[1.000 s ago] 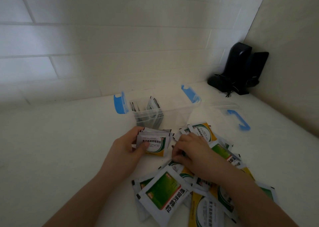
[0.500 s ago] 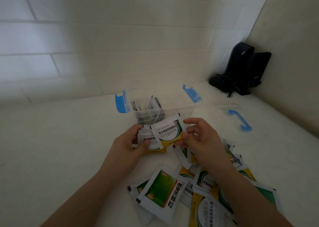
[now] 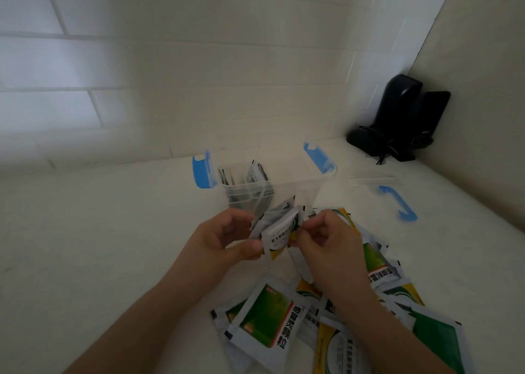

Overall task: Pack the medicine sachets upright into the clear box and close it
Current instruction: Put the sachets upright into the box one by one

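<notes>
1. Nearest, below and right of both hands: loose medicine sachets (image 3: 264, 321) in a heap, lying flat and overlapping, green and yellow faces up. Many not yet packed.
2. Left hand (image 3: 224, 238) and right hand (image 3: 326, 240) face each other, fingers curled, both pinching one small stack of sachets (image 3: 279, 227) between them. Left thumb presses on the stack's near face; right fingertips grip its right edge. Stack is held on edge, tilted, clear of the white surface (image 3: 85, 260).
3. Directly beyond the hands, just past the stack: clear box (image 3: 295, 191), open, blue latches (image 3: 202, 171) flipped out at each end. Its long axis runs left-right across the view. A few sachets already stand upright at its left end; the right part looks free.
4. Judgement: the move is short and forward; both hands about equally near. Only the near wall to lift over.
5. Right of the box, beyond the right hand: clear lid (image 3: 377, 180) with blue handle (image 3: 397, 203), lying flat.
6. Farthest, in the right corner: black device (image 3: 397, 117), out of the way.
</notes>
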`<move>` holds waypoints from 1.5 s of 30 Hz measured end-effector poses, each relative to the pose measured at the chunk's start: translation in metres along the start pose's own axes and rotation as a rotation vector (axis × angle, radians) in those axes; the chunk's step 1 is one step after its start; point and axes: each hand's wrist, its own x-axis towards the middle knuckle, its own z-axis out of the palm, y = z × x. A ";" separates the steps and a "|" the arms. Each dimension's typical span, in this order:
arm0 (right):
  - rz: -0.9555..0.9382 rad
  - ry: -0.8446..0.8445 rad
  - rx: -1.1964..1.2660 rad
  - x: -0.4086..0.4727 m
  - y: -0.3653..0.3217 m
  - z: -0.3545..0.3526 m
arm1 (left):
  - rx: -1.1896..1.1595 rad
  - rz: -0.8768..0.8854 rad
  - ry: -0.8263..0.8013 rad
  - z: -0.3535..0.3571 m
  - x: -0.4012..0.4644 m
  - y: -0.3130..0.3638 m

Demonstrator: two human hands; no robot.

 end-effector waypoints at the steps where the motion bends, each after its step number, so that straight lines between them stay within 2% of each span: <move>1: -0.003 -0.002 -0.020 0.000 0.000 0.000 | 0.034 0.006 0.003 0.000 0.001 -0.002; 6: -0.038 -0.106 -0.137 -0.004 0.000 0.002 | 0.181 0.020 -0.007 0.002 0.001 -0.008; 11: -0.097 -0.277 -0.269 -0.007 0.002 0.010 | 0.289 0.086 0.094 0.000 0.002 -0.008; 16: 0.008 -0.206 -0.048 -0.006 -0.002 0.007 | 0.291 0.137 0.110 -0.004 0.003 -0.010; 18: 0.040 -0.271 0.015 -0.006 -0.004 0.006 | 0.286 0.120 0.098 -0.004 0.004 -0.010; 20: -0.015 -0.334 -0.064 -0.006 -0.004 0.007 | 0.343 0.093 0.080 -0.002 0.002 -0.012; 26: -0.079 -0.373 -0.113 -0.007 -0.001 0.010 | 0.423 0.003 -0.028 0.005 -0.001 -0.020; 28: -0.121 -0.391 -0.173 -0.008 0.001 0.011 | 0.556 0.028 -0.045 0.007 -0.001 -0.024; 30: -0.150 -0.390 -0.214 -0.009 0.003 0.013 | 0.730 0.084 -0.002 0.010 -0.002 -0.026; 36: -0.179 -0.396 -0.195 -0.010 -0.006 0.008 | 0.743 0.124 0.065 0.010 -0.004 -0.014; 42: -0.283 -0.144 -0.112 0.005 -0.053 -0.033 | 0.723 0.423 0.083 0.011 0.012 0.059; 45: -0.318 -0.096 -0.144 0.032 -0.074 -0.042 | 0.791 0.516 0.045 0.005 0.057 0.087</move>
